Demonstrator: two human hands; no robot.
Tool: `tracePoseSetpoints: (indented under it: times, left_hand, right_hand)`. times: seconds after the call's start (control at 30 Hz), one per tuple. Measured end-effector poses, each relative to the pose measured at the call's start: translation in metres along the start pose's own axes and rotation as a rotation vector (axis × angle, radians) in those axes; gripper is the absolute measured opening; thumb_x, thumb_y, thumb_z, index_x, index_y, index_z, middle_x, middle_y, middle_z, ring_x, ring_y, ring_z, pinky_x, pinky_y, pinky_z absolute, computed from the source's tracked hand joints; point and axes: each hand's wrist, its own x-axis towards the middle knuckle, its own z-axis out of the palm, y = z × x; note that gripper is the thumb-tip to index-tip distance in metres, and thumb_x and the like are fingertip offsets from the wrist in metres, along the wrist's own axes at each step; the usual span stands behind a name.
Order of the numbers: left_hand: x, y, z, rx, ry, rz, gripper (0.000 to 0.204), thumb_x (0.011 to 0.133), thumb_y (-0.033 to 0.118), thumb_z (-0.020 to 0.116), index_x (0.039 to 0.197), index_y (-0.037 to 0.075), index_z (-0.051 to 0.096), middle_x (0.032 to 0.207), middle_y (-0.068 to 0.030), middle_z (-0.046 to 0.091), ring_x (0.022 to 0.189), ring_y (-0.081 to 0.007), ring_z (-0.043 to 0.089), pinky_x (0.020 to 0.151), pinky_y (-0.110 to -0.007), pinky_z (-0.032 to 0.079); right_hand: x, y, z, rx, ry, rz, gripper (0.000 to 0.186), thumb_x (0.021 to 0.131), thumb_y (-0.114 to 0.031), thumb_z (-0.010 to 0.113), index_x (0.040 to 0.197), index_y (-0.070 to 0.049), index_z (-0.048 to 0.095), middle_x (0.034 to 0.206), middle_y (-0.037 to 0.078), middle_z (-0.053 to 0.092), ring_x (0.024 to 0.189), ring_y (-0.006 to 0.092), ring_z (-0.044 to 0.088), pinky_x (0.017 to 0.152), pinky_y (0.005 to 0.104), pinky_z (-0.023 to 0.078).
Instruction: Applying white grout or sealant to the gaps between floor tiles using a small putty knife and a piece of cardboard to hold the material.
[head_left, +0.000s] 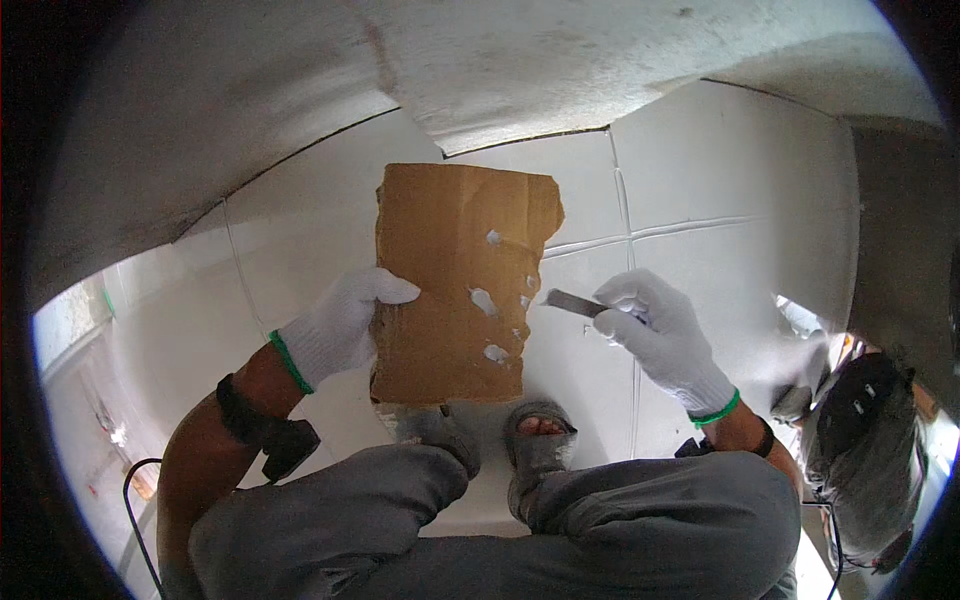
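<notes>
A torn-edged piece of brown cardboard (445,300) is held up in front of me by my left hand (345,320), which wears a white knit glove with a green cuff. The thumb lies over the cardboard's left edge, and the other fingers are hidden behind it. Several dabs of white paste (484,302) sit on the cardboard's right half. In the same kind of glove, my right hand (660,335) grips a small flat scraper (575,303) between thumb and fingers. Its dark grey blade points left, just short of the cardboard's right edge, apart from it.
Below lies a floor of large pale tiles (720,290), with raised white lines (690,228) along some joints. A grey, stained surface (520,60) overhangs the far side. My bent knees and sandaled feet (540,440) are near. At the right, another person (865,450) in dark clothing crouches.
</notes>
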Motion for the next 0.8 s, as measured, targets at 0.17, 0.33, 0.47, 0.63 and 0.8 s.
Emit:
tracePoseSetpoints:
  times: [0.17, 0.33, 0.47, 0.63, 0.8]
  left_hand:
    - [0.019, 0.003, 0.001, 0.129, -0.041, -0.092, 0.061, 0.088, 0.016, 0.062, 0.143, -0.008, 0.052, 0.131, -0.0226, 0.068, 0.117, -0.0327, 0.071, 0.105, -0.047, 0.056]
    - [0.022, -0.001, 0.011, 0.256, -0.024, -0.154, 0.061, 0.083, 0.014, 0.064, 0.14, -0.007, 0.056, 0.13, -0.0215, 0.068, 0.118, -0.0333, 0.07, 0.108, -0.048, 0.055]
    - [0.017, 0.0, 0.015, 0.196, -0.055, -0.15, 0.064, 0.08, 0.013, 0.064, 0.141, -0.006, 0.055, 0.132, -0.0209, 0.068, 0.119, -0.0339, 0.069, 0.11, -0.048, 0.053]
    - [0.014, -0.001, -0.012, 0.242, 0.013, -0.108, 0.063, 0.085, 0.013, 0.061, 0.144, -0.005, 0.052, 0.137, -0.02, 0.066, 0.124, -0.0337, 0.066, 0.112, -0.05, 0.051]
    - [-0.003, 0.0, -0.019, 0.204, 0.039, -0.086, 0.059, 0.088, 0.012, 0.06, 0.144, -0.005, 0.053, 0.135, -0.0188, 0.066, 0.125, -0.034, 0.066, 0.113, -0.05, 0.05]
  right_hand:
    - [0.002, 0.034, 0.01, 0.025, 0.067, -0.087, 0.019, 0.096, -0.017, 0.072, 0.107, -0.003, 0.065, 0.081, 0.005, 0.066, 0.071, 0.011, 0.057, 0.064, 0.03, 0.047]
    - [0.003, 0.044, 0.021, -0.102, 0.08, -0.099, 0.017, 0.095, -0.018, 0.072, 0.102, -0.004, 0.066, 0.077, 0.007, 0.063, 0.068, 0.0134, 0.056, 0.063, 0.0318, 0.046]
    - [-0.009, 0.055, 0.018, -0.109, 0.051, 0.005, 0.015, 0.097, -0.018, 0.071, 0.101, -0.004, 0.066, 0.075, 0.002, 0.061, 0.069, 0.0085, 0.052, 0.062, 0.0275, 0.043]
    - [-0.022, 0.091, -0.008, -0.213, 0.142, 0.067, 0.025, 0.095, -0.024, 0.07, 0.111, -0.005, 0.066, 0.082, 0.013, 0.067, 0.076, 0.0236, 0.065, 0.07, 0.0398, 0.051]
    - [0.005, 0.077, -0.036, -0.319, 0.333, -0.11, 0.033, 0.097, -0.018, 0.064, 0.128, -0.005, 0.064, 0.098, 0.021, 0.071, 0.092, 0.035, 0.071, 0.082, 0.0452, 0.054]
